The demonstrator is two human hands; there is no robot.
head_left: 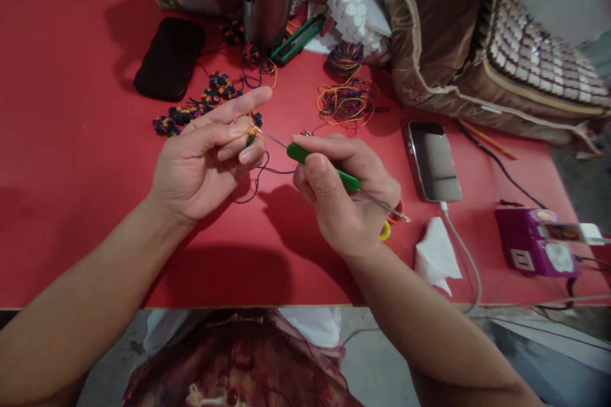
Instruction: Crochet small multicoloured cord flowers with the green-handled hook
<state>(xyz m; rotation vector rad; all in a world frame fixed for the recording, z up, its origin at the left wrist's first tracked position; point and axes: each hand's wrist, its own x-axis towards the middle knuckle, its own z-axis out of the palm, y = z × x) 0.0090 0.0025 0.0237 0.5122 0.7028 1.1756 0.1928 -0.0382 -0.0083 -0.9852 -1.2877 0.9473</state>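
Between the thumb and fingers of my left hand is a small crochet piece in orange and dark green. A strand of yarn runs over the raised index finger. My right hand grips a crochet hook by its green handle. Its thin metal tip touches or nearly touches the piece; the exact contact is too small to tell. The other metal end sticks out past my right palm. A dark yarn strand loops below my left fingers. Behind the left hand lie several finished-looking dark and orange crochet clusters.
A yarn ball and a loose yarn tangle lie beyond my hands, near a green cutter. A black phone rests at left. At right are a charging phone, a tissue, a purple power adapter and a brown cushion.
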